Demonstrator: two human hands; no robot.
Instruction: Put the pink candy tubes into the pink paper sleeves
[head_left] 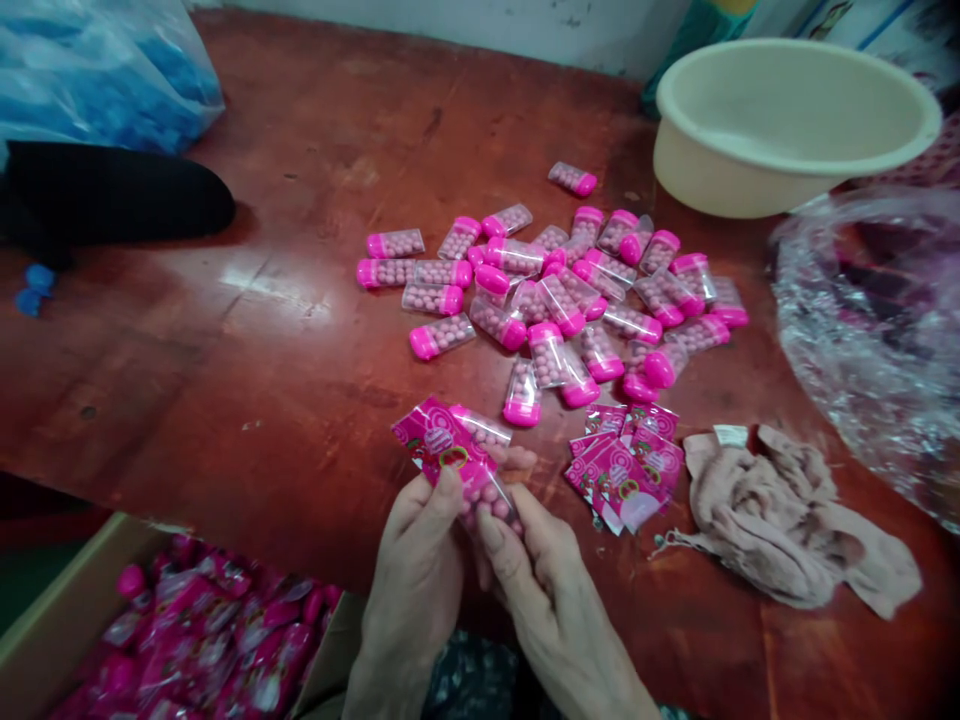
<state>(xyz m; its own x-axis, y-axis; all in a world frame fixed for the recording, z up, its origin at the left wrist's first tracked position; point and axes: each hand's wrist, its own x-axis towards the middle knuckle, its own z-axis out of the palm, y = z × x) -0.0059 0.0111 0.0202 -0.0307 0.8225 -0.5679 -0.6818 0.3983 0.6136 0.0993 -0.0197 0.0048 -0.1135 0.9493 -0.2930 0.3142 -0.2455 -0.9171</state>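
Note:
My left hand pinches a pink printed sleeve label at the near edge of the red-brown table. My right hand grips a clear candy tube filled with pink balls, which sits partly inside that label. Just right of my hands lies a small stack of the same pink labels. Beyond them, several clear tubes with pink caps lie scattered on the table.
A cream plastic basin stands at the back right, with a clear plastic bag beside it. A beige cloth lies near right. A cardboard box of labelled tubes sits below left. A blue bag and dark sleeve are far left.

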